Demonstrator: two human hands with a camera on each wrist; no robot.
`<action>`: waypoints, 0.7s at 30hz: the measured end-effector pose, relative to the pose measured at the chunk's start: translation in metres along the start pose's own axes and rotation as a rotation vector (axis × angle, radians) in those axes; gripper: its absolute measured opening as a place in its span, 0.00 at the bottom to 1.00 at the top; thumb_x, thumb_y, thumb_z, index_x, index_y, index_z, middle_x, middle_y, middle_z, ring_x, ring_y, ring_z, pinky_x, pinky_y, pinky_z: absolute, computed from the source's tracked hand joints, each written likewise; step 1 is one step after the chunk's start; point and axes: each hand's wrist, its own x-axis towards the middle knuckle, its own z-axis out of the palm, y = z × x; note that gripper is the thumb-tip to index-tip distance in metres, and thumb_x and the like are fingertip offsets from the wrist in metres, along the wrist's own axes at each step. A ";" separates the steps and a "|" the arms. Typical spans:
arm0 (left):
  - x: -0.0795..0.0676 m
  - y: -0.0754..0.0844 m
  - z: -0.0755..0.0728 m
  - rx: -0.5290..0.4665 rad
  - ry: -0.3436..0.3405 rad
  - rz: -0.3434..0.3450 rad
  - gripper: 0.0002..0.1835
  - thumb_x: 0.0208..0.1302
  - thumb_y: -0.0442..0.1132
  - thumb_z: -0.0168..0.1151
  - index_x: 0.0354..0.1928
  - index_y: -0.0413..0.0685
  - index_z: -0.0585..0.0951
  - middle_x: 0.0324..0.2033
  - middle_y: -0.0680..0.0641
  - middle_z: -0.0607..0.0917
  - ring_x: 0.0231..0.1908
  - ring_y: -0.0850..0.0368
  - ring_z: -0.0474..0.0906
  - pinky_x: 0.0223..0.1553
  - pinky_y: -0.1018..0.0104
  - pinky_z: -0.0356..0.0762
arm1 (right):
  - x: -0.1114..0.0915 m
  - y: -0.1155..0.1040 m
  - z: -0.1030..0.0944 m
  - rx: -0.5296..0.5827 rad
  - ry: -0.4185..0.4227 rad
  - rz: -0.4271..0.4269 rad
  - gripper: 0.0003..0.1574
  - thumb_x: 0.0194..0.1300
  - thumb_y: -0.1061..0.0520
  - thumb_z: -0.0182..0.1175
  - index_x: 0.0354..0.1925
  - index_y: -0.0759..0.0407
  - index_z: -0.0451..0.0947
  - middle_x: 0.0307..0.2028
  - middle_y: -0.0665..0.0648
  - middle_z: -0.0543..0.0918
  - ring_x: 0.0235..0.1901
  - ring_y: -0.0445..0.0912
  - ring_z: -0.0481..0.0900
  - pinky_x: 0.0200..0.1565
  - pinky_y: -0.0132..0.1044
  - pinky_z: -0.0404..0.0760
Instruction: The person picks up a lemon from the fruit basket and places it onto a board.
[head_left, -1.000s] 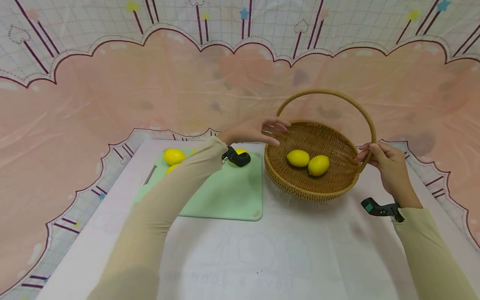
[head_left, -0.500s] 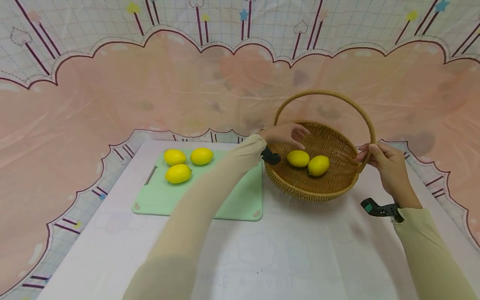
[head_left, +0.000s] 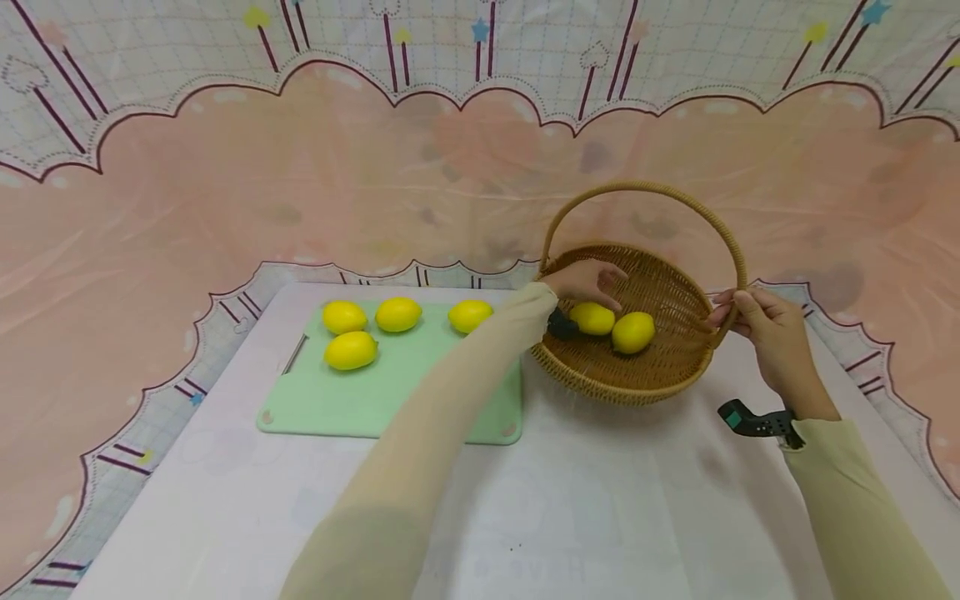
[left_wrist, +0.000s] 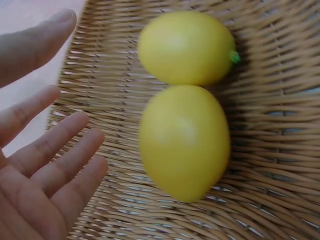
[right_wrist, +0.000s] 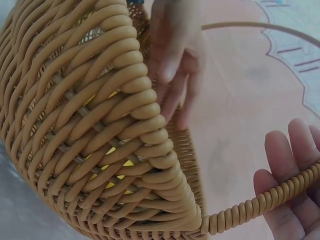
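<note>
A woven basket [head_left: 626, 395] with a tall arched handle [head_left: 651, 188] leans toward me at the right of the table. Inside it lie two yellow lemons [head_left: 633, 333], touching each other in the left wrist view. My left hand [head_left: 588, 282] reaches over the basket's left side, just above the lemons, with its fingers [left_wrist: 65, 135] spread and holding nothing. At the basket's right edge, my right hand [head_left: 782, 337] holds the base of the handle between thumb and fingers. In the right wrist view, the fingers [right_wrist: 280, 155] lie behind the handle and the thumb is not seen.
A pale green cutting board [head_left: 435, 408] lies left of the basket. Several lemons [head_left: 351, 351] rest along its far side, and a thin metal strip [head_left: 295, 354] shows at its left edge. Patterned cloth [head_left: 375, 183] hangs behind the white table [head_left: 480, 508].
My left hand has moved right, from the basket's left rim to above the lemons inside. The board's right-hand lemon has come into view. My right hand has stayed on the handle.
</note>
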 end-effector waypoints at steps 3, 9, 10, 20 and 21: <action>0.001 -0.005 0.004 0.011 -0.008 -0.023 0.37 0.59 0.46 0.65 0.69 0.50 0.63 0.66 0.45 0.68 0.66 0.53 0.64 0.64 0.62 0.68 | -0.001 -0.001 0.001 -0.017 0.004 0.002 0.15 0.70 0.57 0.50 0.40 0.66 0.80 0.27 0.49 0.85 0.29 0.38 0.84 0.37 0.22 0.81; 0.001 -0.010 0.008 0.068 -0.082 -0.074 0.41 0.60 0.44 0.64 0.72 0.50 0.56 0.70 0.47 0.62 0.68 0.53 0.61 0.65 0.62 0.66 | -0.001 0.000 0.002 -0.040 0.008 0.000 0.16 0.70 0.57 0.50 0.40 0.68 0.79 0.27 0.48 0.85 0.29 0.37 0.84 0.37 0.22 0.81; 0.001 -0.010 0.009 0.077 -0.105 -0.082 0.42 0.60 0.44 0.64 0.72 0.49 0.55 0.71 0.47 0.60 0.68 0.53 0.60 0.65 0.62 0.65 | 0.000 0.000 0.002 -0.043 0.008 0.001 0.16 0.70 0.57 0.50 0.40 0.68 0.79 0.26 0.48 0.85 0.29 0.37 0.84 0.37 0.22 0.81; -0.001 -0.011 0.008 0.137 -0.201 -0.135 0.42 0.62 0.45 0.62 0.73 0.50 0.52 0.71 0.45 0.59 0.69 0.52 0.58 0.67 0.62 0.63 | 0.003 0.000 0.002 -0.039 -0.001 0.002 0.17 0.70 0.57 0.49 0.41 0.68 0.79 0.27 0.49 0.85 0.29 0.38 0.84 0.37 0.22 0.81; -0.001 -0.011 0.009 0.152 -0.199 -0.138 0.40 0.63 0.45 0.61 0.73 0.49 0.54 0.70 0.45 0.61 0.68 0.52 0.61 0.65 0.62 0.66 | 0.003 0.000 0.002 -0.037 -0.001 0.002 0.17 0.70 0.57 0.49 0.41 0.68 0.79 0.27 0.49 0.85 0.29 0.38 0.84 0.37 0.23 0.81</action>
